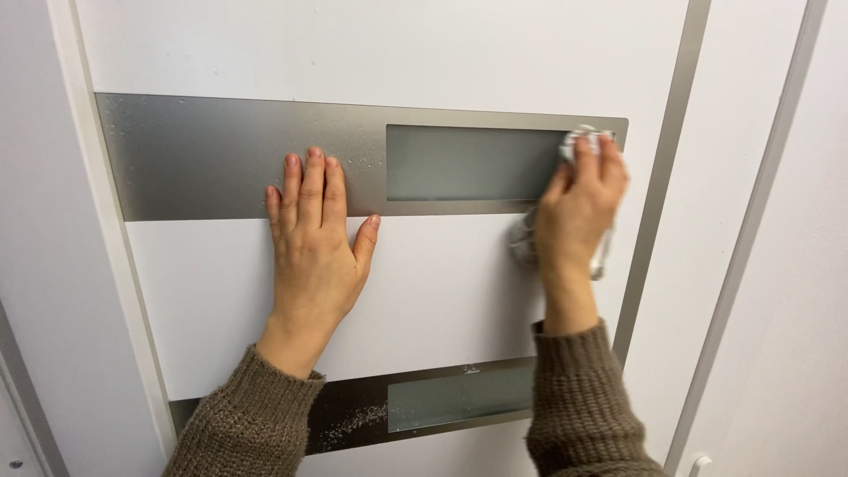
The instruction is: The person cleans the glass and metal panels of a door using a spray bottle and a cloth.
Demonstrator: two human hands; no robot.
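At the far left a pale door frame runs down at a slant, and just inside it begins the upper metal band of a white door, its brushed grey surface speckled with fine droplets. The left hand lies flat on the door, palm down, fingers together pointing to 12 o'clock with their tips on the band and the thumb spread toward 1 o'clock; it holds nothing, its grip fully open. Below it, at 6 o'clock, a lower metal band also carries droplets. To the right, a narrow glass pane sits in the upper band. The right hand presses a crumpled white cloth against the pane's right end, fingers closed over it, more cloth hanging by the wrist. Both sleeves are brown knit.
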